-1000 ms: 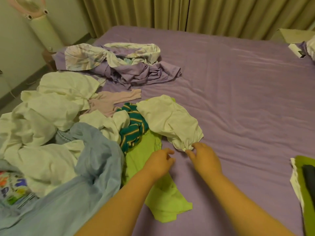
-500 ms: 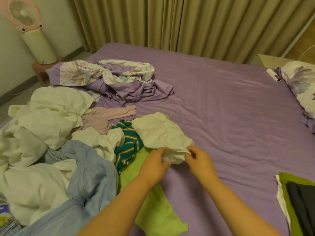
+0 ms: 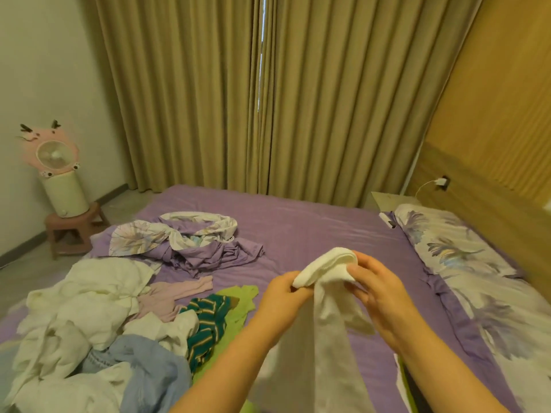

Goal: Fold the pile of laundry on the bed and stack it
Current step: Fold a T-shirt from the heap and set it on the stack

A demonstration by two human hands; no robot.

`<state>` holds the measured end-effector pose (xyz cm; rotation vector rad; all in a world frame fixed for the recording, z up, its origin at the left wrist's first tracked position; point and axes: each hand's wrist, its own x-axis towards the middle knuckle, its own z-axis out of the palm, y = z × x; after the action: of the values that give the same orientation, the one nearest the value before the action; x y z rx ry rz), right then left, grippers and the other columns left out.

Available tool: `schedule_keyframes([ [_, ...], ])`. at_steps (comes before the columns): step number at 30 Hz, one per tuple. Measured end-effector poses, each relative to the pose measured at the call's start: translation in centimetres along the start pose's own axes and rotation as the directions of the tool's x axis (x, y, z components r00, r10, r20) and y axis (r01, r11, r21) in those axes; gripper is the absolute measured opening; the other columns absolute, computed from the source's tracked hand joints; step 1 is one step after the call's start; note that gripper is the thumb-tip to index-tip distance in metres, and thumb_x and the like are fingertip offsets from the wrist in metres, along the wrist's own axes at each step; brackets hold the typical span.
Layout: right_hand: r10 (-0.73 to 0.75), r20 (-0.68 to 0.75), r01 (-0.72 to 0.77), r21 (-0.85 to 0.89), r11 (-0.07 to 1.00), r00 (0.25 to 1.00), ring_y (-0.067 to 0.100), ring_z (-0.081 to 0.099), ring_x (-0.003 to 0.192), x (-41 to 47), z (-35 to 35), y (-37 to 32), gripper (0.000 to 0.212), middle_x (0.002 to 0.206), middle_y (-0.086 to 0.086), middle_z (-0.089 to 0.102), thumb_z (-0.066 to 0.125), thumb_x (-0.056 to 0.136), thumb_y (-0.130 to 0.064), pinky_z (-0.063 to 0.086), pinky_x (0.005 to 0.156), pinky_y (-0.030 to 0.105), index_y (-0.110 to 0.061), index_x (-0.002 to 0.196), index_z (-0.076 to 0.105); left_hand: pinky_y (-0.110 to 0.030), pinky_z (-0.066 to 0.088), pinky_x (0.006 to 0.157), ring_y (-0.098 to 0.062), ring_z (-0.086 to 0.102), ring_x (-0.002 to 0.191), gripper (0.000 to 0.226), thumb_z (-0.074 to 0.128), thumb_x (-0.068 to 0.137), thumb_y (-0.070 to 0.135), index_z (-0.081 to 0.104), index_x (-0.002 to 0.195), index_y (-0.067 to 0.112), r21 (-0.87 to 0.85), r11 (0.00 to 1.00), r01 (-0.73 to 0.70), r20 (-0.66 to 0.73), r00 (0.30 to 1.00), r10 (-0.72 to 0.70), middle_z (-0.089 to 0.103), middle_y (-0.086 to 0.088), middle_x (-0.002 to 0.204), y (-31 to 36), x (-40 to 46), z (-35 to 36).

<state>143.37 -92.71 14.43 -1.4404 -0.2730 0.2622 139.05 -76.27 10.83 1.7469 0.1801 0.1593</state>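
Holding a white garment [image 3: 325,293] up off the bed [image 3: 313,231], centre of frame. Left hand [image 3: 283,293] pinches the bunched top edge from the left; right hand [image 3: 372,289] has fingers curled on the same edge from the right. Both are gripping it. Rest of the cloth hangs down between the forearms toward the lower edge of frame; can't tell what kind of garment it is or where its corners are.

Unfolded pile [image 3: 98,323] sits lower left on the bed: white pieces, a blue one, striped green, lime green, pale pink. Crumpled floral sheet [image 3: 179,239] lies just behind it. A sliver of stacked items [image 3: 401,380] shows at lower right, mostly hidden by the right arm. Pillow [image 3: 465,263] at right.

Judgement: early in the task, most of the pile not yet folded.

Risks:
- Top edge is wadded, not spread, so folding from this grip likely gives a lopsided, creased fold.
- Hands are close together; a shake-out could slip the cloth from one pinch and drop it.
- Hanging tail could drag over the stack at lower right and knock it askew.
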Motion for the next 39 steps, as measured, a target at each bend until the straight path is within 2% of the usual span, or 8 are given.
schedule_keyframes([
  [4,-0.043,0.11,0.069,-0.247,0.967,0.993,-0.006,0.05,0.119,-7.3,-2.0,-2.6,0.065,0.127,-0.027,0.055,0.071,0.068,-0.056,0.045,0.097,0.024,-0.046,0.128,0.049,-0.044,0.053,0.075,-0.022,0.06,0.081,0.016,0.055,0.091,0.007,0.066,0.102,0.005,-0.33,0.942,0.058,-0.018,0.998,-0.067,0.064,-0.012,0.087,6.6,-5.6,0.7],
  [8,-0.085,0.163,0.148,-0.427,0.892,0.983,-0.029,0.038,0.109,-14.9,-4.0,-3.9,0.084,0.119,-0.055,0.036,0.073,0.055,-0.073,0.042,0.078,0.003,-0.068,0.125,0.028,-0.035,0.053,0.069,-0.022,0.065,0.08,0.018,0.056,0.093,0.014,0.067,0.104,0.006,-0.508,0.86,0.057,-0.038,0.995,-0.088,0.07,-0.01,0.086,11.0,-11.3,2.5],
  [14,-0.225,0.056,0.229,-0.388,0.893,0.973,-0.012,0.055,0.102,-23.3,-7.1,-5.7,0.047,0.108,-0.036,0.059,0.073,0.078,-0.034,0.045,0.074,0.004,-0.05,0.116,0.052,-0.034,0.055,0.067,-0.02,0.069,0.074,0.021,0.052,0.094,0.015,0.07,0.099,0.004,-0.586,0.808,0.066,-0.025,0.995,-0.099,0.071,-0.011,0.081,13.6,-18.9,6.4],
  [18,-0.22,-0.015,0.213,-0.196,0.957,0.975,-0.002,0.06,0.097,-27.4,-7.2,-5.6,0.052,0.11,-0.017,0.063,0.073,0.063,-0.043,0.054,0.068,0.021,-0.039,0.112,0.059,-0.044,0.057,0.077,-0.028,0.07,0.086,0.041,0.045,0.095,0.03,0.075,0.091,0.003,-0.867,0.467,0.176,0.099,0.978,-0.185,0.071,-0.017,0.099,14.1,-23.3,7.6],
  [21,-0.27,-0.022,0.259,-0.217,0.941,0.963,-0.007,0.048,0.117,-28.6,-7.2,-6.1,0.069,0.133,-0.021,0.048,0.072,0.067,-0.048,0.049,0.087,0.023,-0.044,0.13,0.044,-0.046,0.051,0.085,-0.031,0.066,0.095,0.043,0.05,0.085,0.031,0.072,0.098,-0.003,-0.933,0.311,0.181,0.145,0.98,-0.137,0.066,-0.019,0.107,14.2,-26.0,7.5],
  [27,-0.102,0.07,0.1,0.039,0.994,0.992,0.008,0.058,0.115,-27.9,-7.3,-9.5,0.109,0.105,-0.026,0.068,0.078,0.062,-0.042,0.043,0.098,0.033,-0.045,0.146,0.008,-0.054,0.055,0.08,-0.036,0.069,0.093,0.045,0.05,0.082,0.033,0.074,0.094,-0.004,-0.937,0.308,0.168,0.173,0.985,-0.009,0.069,-0.021,0.107,15.6,-28.1,7.2],
  [35,-0.19,0.005,0.186,0.18,0.966,0.982,0.021,0.07,0.091,-27.5,-4.2,-13.0,0.043,0.098,0.007,0.073,0.076,0.065,-0.03,0.055,0.073,0.032,-0.015,0.104,0.066,-0.032,0.049,0.059,-0.02,0.063,0.05,0.033,0.034,0.094,0.028,0.056,0.084,0.005,-0.882,0.472,0.013,-0.032,0.996,-0.086,0.063,-0.012,0.058,17.0,-29.2,2.6],
  [39,-0.213,0.004,0.208,0.186,0.96,0.977,0.017,0.07,0.078,-27.5,-2.3,-13.5,0.018,0.088,0.007,0.074,0.071,0.075,-0.022,0.052,0.065,0.029,-0.012,0.089,0.067,-0.049,0.046,0.092,-0.036,0.065,0.099,0.043,0.047,0.085,0.034,0.053,0.115,0.002,-0.84,0.527,0.131,0.138,0.99,-0.026,0.066,-0.019,0.114,16.7,-30.6,-0.1],
])
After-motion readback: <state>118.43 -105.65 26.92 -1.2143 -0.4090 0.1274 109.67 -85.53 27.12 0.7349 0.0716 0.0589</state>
